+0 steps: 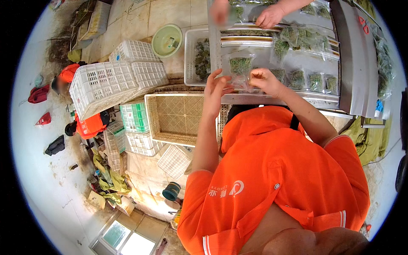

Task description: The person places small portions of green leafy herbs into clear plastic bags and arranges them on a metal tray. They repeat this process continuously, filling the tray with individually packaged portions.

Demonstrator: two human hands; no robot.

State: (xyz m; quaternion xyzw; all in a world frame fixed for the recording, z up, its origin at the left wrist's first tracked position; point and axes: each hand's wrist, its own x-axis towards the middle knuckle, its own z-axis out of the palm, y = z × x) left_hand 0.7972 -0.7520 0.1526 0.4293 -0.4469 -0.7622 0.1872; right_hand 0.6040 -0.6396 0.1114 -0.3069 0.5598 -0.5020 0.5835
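A clear plastic bag with green, leafy-looking contents (240, 65) lies flat on the metal bed of a packing machine, apparently a vacuum sealer (306, 64). At the bag's near left corner is my left hand (217, 91), raised, with its fingers bent and apart; whether a fingertip touches the film is unclear. My right hand (264, 82) pinches the bag's near right edge between thumb and fingers. More filled bags (297, 79) lie in a row to the right, along the near sealing bar. Further bags (299, 36) rest across the middle bars (247, 41).
Across the machine, a co-worker's hands (271, 16) reach over the far bags. Left of the bed stand a white crate of dark green material (187, 57), a green basin (154, 41), an empty beige crate (175, 140) and stacked white crates (102, 79). Red-handled scissors (363, 25) lie on the raised metal part at right.
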